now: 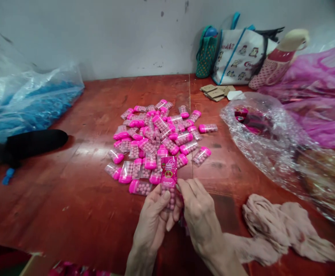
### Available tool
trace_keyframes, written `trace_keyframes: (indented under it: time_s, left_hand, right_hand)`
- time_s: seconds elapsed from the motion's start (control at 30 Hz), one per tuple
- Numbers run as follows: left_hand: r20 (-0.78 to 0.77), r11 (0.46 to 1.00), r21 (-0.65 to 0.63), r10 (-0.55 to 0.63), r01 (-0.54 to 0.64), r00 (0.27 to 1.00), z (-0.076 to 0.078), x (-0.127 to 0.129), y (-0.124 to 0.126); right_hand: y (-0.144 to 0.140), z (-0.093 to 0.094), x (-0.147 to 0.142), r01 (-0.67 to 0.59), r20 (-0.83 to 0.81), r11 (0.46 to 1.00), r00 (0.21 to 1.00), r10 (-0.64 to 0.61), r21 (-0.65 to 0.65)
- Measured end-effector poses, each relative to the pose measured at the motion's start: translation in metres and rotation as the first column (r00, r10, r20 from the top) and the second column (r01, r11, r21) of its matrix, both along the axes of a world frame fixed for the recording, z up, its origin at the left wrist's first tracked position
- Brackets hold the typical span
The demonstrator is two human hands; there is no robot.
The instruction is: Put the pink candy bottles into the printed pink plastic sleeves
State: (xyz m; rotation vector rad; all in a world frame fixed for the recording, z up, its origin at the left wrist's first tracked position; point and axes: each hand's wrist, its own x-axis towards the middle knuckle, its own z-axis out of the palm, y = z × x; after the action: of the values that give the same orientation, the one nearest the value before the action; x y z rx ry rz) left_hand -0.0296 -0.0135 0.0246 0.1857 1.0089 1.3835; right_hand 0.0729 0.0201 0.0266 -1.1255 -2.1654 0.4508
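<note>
Left fingers: I see my left hand curled around the lower part of a candy container, thumb across its front, fingers gripping it from the left
Right fingers: my right hand pinches the same container from the right, fingertips pressed at its edge beside the pink label
Container: it stands upright between both hands, a clear body full of small pink balls, the printed pink label over its upper half, just in front of the pile
Pile: a heap of candy containers with pink caps lies on the red floor just beyond my hands, most on their sides, a few apart at the right edge
Cloth: a crumpled beige cloth lies on the floor to the right of my right wrist
Clear bag: a crinkled transparent bag spreads on the right, with pink things inside that I cannot make out
Pink sheet: pink plastic bunches behind it
Blue bag: a big bag of blue pieces sits at the left, a black object in front of it
Wall side: a tote bag, a green mesh bag and cardboard scraps rest by the white wall
</note>
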Motion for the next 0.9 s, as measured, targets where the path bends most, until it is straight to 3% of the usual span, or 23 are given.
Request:
trace_keyframes:
  time_s: [0.2, 0.47, 0.67, 0.9]
  left_hand:
    - [0.004, 1.000, 0.003, -0.012, 0.012, 1.000, -0.003, 0.002, 0.002]
    - [-0.111, 0.999, -0.031, -0.038, 0.035, 0.993, -0.005, -0.002, 0.001]
    - [-0.195, 0.998, -0.065, -0.026, 0.013, 0.981, -0.003, 0.002, 0.005]
    - [-0.129, 0.996, -0.079, 0.037, -0.048, 0.991, 0.001, 0.010, 0.005]
  right_hand:
    - [0.009, -0.003, 0.000, -0.012, 0.082, 0.996, 0.997, 0.004, 0.092]
    - [0.015, -0.010, -0.001, -0.009, 0.034, 0.998, 0.999, 0.007, 0.064]
    - [0.016, -0.018, 0.000, -0.004, 0.018, 0.993, 1.000, 0.002, 0.122]
    - [0.014, -0.028, 0.006, -0.028, -0.011, 0.977, 0.999, 0.031, 0.214]
